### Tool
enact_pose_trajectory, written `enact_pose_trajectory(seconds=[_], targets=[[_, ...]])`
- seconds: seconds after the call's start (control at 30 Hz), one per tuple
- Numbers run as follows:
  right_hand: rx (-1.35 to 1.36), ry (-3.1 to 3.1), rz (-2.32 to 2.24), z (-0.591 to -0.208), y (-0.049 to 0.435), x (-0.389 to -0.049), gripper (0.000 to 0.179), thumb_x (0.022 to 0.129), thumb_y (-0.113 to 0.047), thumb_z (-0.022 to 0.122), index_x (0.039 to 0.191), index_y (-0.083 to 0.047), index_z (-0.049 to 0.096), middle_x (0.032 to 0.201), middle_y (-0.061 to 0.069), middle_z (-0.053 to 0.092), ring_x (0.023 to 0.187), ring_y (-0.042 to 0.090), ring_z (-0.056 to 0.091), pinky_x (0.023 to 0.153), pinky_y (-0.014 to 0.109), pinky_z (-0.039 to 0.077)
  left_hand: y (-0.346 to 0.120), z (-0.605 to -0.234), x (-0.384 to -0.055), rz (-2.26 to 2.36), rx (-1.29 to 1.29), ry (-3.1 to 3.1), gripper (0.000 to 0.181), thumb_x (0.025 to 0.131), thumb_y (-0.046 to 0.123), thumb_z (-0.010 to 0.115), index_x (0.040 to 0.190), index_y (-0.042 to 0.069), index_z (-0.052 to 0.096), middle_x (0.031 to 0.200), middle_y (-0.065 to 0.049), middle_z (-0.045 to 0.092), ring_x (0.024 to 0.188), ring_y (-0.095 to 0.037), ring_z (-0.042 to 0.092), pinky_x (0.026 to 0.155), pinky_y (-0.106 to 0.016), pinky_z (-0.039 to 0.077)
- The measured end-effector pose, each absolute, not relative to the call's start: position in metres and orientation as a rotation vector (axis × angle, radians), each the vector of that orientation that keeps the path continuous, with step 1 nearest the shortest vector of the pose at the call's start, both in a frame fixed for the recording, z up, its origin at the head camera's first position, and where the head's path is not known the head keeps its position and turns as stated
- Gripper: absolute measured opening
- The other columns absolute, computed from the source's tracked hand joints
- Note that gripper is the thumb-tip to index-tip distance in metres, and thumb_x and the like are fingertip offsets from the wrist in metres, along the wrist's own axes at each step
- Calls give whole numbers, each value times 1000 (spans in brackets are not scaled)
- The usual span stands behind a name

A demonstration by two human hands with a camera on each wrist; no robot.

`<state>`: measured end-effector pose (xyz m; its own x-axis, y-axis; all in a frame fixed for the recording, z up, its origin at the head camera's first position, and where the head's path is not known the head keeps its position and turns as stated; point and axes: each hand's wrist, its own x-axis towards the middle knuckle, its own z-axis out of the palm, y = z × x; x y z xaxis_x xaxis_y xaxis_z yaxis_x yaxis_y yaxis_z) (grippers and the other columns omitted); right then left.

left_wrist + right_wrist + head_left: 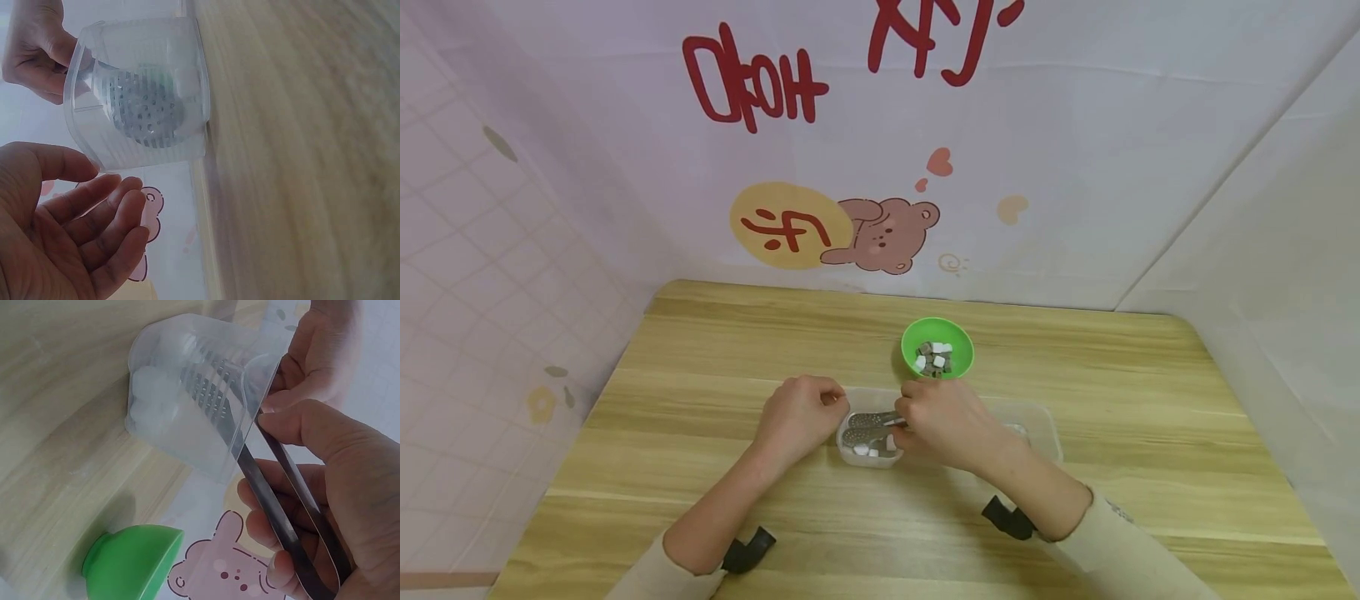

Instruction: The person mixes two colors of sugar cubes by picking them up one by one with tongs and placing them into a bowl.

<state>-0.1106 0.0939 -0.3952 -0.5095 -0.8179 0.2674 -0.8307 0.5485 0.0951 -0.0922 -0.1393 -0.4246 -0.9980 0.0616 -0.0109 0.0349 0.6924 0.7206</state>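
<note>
My right hand (947,421) grips metal tongs (265,497), whose two arms run back into the palm. Their perforated heads (142,107) reach down into a clear plastic box (178,440). White cubes (153,394) lie at the bottom of that box, close to the tong heads. My left hand (69,231) is at the box's left end, thumb tip right at the rim corner and the other fingers loosely bent outside the wall. Beyond the right hand sits a green bowl (128,562) with white and grey-brown cubes (934,358) in it.
A second clear plastic piece (1048,433) extends to the right on the wooden table (1150,400), partly hidden by the right forearm. Black straps (1009,518) hang at both wrists. A printed cloth (1060,167) stands behind the table's back edge.
</note>
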Motion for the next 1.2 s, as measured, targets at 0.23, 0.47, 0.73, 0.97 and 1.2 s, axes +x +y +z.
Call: enact_pose_trajectory(seconds=[0.23, 0.47, 0.73, 0.97, 1.2], targets=[[1331, -2491, 88, -398, 93, -111, 32, 76, -24, 82, 60, -17, 55, 64, -7, 46, 51, 8, 36, 42, 24, 30, -140, -425, -92, 1221, 88, 2856, 13, 87, 15, 68, 85, 16, 81, 74, 7, 70, 63, -11, 60, 59, -33, 48], [1321, -2496, 110, -398, 96, -112, 28, 76, -23, 82, 62, -16, 59, 64, -7, 46, 52, 8, 37, 44, 23, 29, -140, -424, -92, 1210, 87, 2869, 14, 87, 15, 68, 83, 17, 81, 77, 7, 72, 65, -10, 61, 59, -33, 49], [1269, -2507, 196, -395, 103, -111, 29, 77, -21, 82, 62, -17, 58, 64, -8, 48, 54, 7, 39, 44, 21, 32, -139, -423, -91, 1216, 91, 2866, 15, 88, 14, 68, 81, 16, 81, 74, 7, 71, 60, -11, 58, 55, -33, 47], [1213, -2465, 263, -388, 119, -110, 15, 77, -19, 83, 73, -13, 70, 69, -8, 54, 56, 7, 45, 46, 22, 38, -138, -422, -90, 1210, 66, 2866, 15, 87, 13, 67, 81, 16, 81, 74, 7, 71, 62, -12, 58, 56, -33, 46], [1158, -2431, 372, -378, 136, -111, 10, 77, -17, 83, 79, -12, 76, 75, -6, 63, 59, 7, 53, 50, 22, 45, -137, -422, -91, 1206, 56, 2853, 15, 87, 14, 66, 82, 15, 80, 74, 6, 71, 61, -12, 58, 57, -33, 46]])
